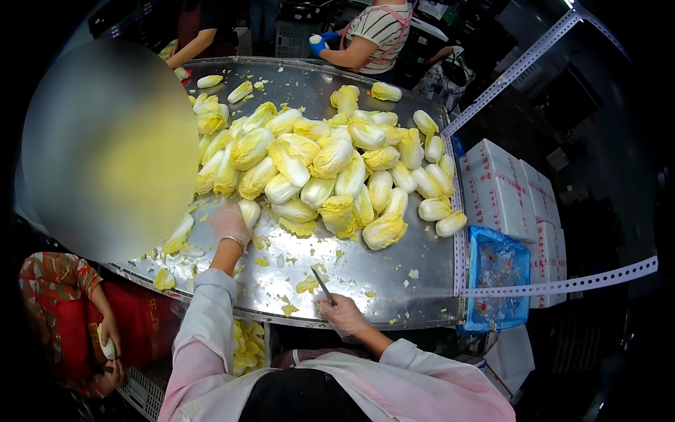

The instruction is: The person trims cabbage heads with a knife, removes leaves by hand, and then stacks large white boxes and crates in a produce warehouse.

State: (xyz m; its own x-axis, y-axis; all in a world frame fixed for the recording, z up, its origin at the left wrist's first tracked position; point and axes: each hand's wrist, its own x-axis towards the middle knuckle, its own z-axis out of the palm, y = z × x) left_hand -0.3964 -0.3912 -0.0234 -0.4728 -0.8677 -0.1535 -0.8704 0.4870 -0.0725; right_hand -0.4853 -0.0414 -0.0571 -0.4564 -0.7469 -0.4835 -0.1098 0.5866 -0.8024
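My left hand [230, 222], in a clear plastic glove, is against a small napa cabbage [249, 212] at the near left edge of the heap; its fingers are partly hidden, and whether they grip the cabbage does not show. In my right hand [343, 315], also gloved, is a knife [323, 286], its blade pointing up and away over the metal table [411, 295]. Beyond both hands lies a large heap of yellow and white napa cabbages [332, 158]. Torn leaf scraps [307, 285] are scattered on the steel near the knife.
Perforated metal posts [460, 237] rise at the table's right end. Past them stand a blue crate [472, 279] and stacked white boxes [495, 190]. Co-workers [377, 37] are across the table, and one [68, 316] is at lower left. A blurred round patch hides the left side.
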